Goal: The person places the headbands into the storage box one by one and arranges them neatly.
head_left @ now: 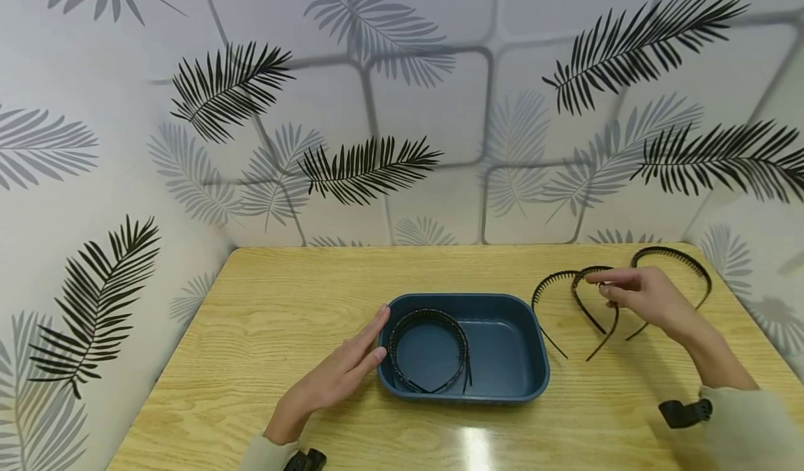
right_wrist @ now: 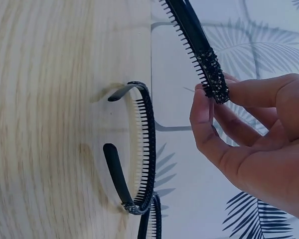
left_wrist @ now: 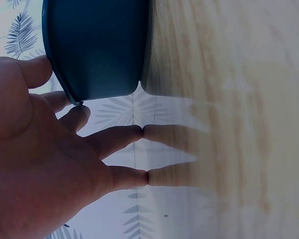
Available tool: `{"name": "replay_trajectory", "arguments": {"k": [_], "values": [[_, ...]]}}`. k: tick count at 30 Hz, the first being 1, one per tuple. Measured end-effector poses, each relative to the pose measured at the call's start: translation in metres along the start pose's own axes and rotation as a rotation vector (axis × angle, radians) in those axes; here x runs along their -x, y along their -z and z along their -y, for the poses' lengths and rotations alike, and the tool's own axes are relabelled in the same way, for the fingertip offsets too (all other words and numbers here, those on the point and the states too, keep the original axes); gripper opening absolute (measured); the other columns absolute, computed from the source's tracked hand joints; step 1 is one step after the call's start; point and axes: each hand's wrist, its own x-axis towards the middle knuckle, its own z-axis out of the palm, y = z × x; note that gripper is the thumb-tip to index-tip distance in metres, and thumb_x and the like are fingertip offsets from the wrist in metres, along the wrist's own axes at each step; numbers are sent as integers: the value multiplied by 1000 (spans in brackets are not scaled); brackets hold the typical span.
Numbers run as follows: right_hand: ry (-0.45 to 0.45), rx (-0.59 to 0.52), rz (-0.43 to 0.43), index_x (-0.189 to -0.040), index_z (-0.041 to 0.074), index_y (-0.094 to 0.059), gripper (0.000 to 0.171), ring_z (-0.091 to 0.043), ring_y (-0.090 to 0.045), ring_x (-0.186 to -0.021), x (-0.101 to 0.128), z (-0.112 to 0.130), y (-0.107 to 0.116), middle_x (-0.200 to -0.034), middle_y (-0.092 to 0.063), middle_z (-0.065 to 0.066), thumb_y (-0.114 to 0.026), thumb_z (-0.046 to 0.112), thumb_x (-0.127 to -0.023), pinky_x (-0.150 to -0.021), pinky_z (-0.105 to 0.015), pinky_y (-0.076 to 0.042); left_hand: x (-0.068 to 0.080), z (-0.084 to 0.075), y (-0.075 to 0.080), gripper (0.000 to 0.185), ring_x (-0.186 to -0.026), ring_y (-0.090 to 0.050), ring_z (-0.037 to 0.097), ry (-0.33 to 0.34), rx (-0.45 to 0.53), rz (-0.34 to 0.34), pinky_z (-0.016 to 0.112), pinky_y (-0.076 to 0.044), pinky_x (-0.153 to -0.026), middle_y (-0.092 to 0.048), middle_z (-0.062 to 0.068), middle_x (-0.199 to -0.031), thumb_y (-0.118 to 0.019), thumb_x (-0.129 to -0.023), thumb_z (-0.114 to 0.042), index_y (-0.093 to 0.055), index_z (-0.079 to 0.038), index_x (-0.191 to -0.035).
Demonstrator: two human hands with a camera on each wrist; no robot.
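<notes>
No writing or brand marks can be read on anything here. The left hand (head_left: 336,377), fingers straight, rests against the left rim of the dark blue rectangular plastic tray (head_left: 502,307), which holds one black toothed plastic headband (head_left: 429,351) lying flat on its left side. To the right, the right hand (head_left: 641,296) pinches a second black toothed headband (head_left: 581,303) between thumb and fingertips, with two more black headbands (head_left: 685,258) beside it on the pale wood-grain table (head_left: 276,303). Leaf-patterned walls (head_left: 402,108) enclose the far side.

- Wooden table (head_left: 264,317), pale grain.
- Wall (head_left: 440,94) behind with black and grey palm-leaf print.
- Far-right headband (head_left: 687,262), lying apart at the table's back corner.
</notes>
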Motion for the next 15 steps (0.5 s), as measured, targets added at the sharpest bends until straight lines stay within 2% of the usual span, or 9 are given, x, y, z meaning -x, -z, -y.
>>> {"name": "replay_trajectory", "arguments": {"k": [3,5,8,10,15], "values": [[-18,-75,-44,-139,-10,-58,38,-14,-72,-84,1,0,2,-135,-59,-28,-57,11,-107,-73,-34,-62,0,1,0,62,-157,-5,23,-1,-1,-1,40,-12,-125,-5,7,-171,-39,-114,-24,-9,-11,-166],[-16,-111,-65,-140,-11,-56,40,-13,-72,-85,2,0,2,-132,-63,-12,-57,11,-107,-74,-34,-62,0,1,0,62,-157,-5,23,-2,1,-2,40,-12,-125,-6,9,-171,-39,-114,-24,-9,-10,-166],[6,-146,-109,-141,-11,-56,40,-12,-72,-82,3,-1,3,-120,-65,16,-59,8,-105,-72,-31,-62,0,1,0,62,-157,-6,23,-4,1,-4,39,-12,-125,-6,9,-171,-40,-114,-24,-10,-10,-166],[24,-176,-134,-142,-9,-56,41,-12,-73,-80,3,0,4,-114,-64,27,-60,7,-105,-72,-28,-61,0,0,0,62,-157,-6,23,-6,-2,-4,39,-12,-125,-6,10,-171,-40,-114,-24,-10,-10,-166],[43,-282,-161,-145,-4,-55,44,-11,-74,-84,4,6,4,-118,-67,24,-62,8,-104,-77,-23,-59,0,-1,0,62,-157,-6,22,-2,-9,-2,40,-13,-125,-6,7,-171,-39,-114,-25,-10,-10,-166]]}}
